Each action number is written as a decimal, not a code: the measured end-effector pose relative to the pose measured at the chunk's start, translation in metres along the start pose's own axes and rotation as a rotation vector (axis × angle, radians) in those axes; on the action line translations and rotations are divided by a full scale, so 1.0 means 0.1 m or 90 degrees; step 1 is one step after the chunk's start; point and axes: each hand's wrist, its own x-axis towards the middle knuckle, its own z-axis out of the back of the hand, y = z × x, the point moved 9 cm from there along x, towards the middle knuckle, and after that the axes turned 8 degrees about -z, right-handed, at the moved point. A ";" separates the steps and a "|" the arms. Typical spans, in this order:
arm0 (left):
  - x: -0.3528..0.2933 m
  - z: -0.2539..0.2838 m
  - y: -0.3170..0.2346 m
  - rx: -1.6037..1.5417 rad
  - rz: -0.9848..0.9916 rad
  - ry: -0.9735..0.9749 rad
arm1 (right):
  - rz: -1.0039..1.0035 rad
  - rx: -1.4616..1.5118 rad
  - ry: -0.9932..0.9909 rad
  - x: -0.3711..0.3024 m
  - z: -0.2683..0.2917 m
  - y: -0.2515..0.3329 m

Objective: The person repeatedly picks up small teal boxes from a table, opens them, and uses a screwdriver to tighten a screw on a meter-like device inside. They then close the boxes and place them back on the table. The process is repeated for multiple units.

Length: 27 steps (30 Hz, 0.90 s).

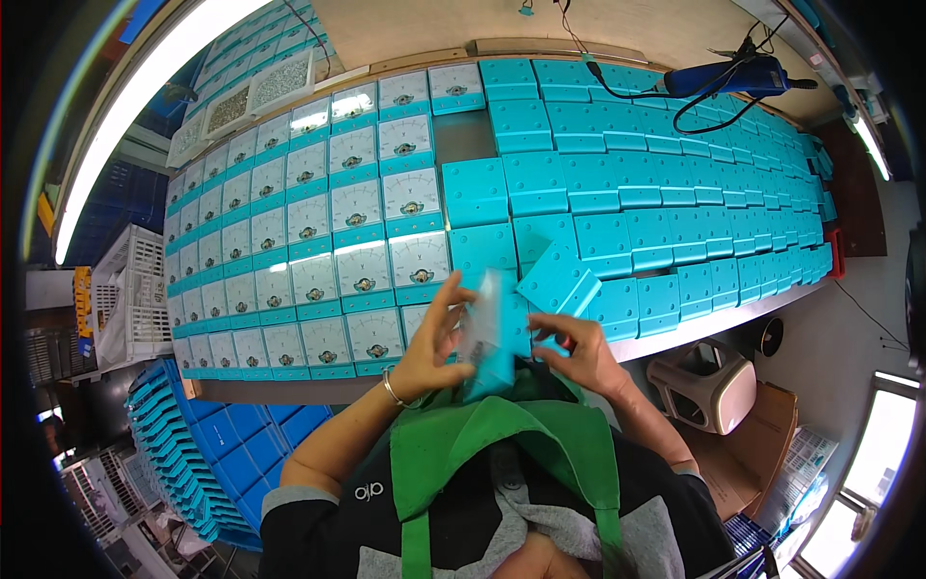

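A teal-backed panel meter [498, 333] with a clear front stands on edge before my chest, smeared by motion. Fingers and thumb of my left hand [430, 349] curve round its clear side. My right hand [586, 357] is just right of the meter, thumb and fingers pinched together; what they hold, if anything, is too small to make out. Beyond it, a teal meter case [558, 280] lies tilted across its neighbours. To the left, rows of meters with white dials [372, 335] face up. Rows of teal cases [603, 198] cover the right side, dials not showing.
A blue power screwdriver [728, 77] with a black cable hangs at the upper right. White trays of small parts [280, 79] sit at the back left. Teal pieces [174, 449] are stacked low left beside blue crates [236, 439]. A beige stool [709, 386] stands at the right.
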 end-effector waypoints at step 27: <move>0.22 0.09 0.39 -0.203 0.122 -0.122 | -0.171 0.496 0.164 0.02 -0.42 -0.13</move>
